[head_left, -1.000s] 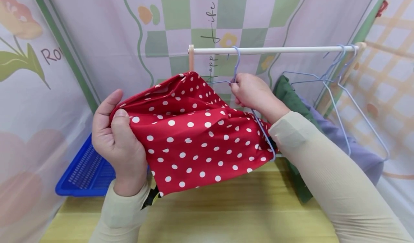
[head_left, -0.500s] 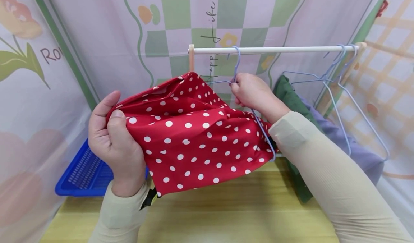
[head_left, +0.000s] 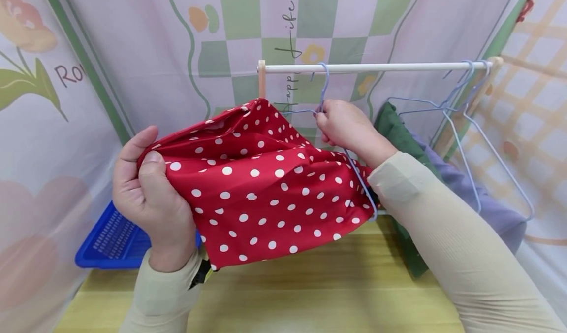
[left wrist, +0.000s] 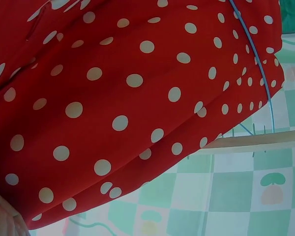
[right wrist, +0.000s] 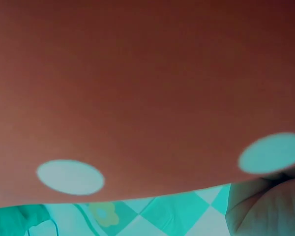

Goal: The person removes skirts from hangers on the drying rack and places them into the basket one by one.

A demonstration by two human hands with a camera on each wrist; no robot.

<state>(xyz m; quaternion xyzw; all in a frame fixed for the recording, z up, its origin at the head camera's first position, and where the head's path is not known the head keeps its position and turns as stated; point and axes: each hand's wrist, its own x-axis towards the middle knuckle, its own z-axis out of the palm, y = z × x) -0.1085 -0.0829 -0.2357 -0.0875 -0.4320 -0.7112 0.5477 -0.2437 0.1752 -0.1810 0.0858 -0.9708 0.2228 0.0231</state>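
Note:
A red cloth with white polka dots point(head_left: 248, 190), its kind of garment unclear, is draped on a blue wire hanger point(head_left: 328, 77) hooked over a white rail point(head_left: 390, 68). My left hand point(head_left: 155, 195) pinches the cloth's upper left edge between thumb and fingers and holds it out to the left. My right hand point(head_left: 347, 126) grips the hanger just below its hook. The hanger's right arm lies in front of the cloth. Cloth fills most of the left wrist view, with left fingers point(left wrist: 5, 221) at the corner. In the right wrist view, cloth covers most of the hand.
Two more blue hangers point(head_left: 443, 107) hang at the rail's right end, near a green cloth point(head_left: 412, 254) and a purple cloth point(head_left: 496, 224). On the left of the wooden table point(head_left: 310, 298) sits a blue plastic basket point(head_left: 110, 261). Printed curtains surround the table.
My left hand has drawn slightly left and down, pulling the cloth's left edge outward with it. My right hand and the hanger have stayed in place.

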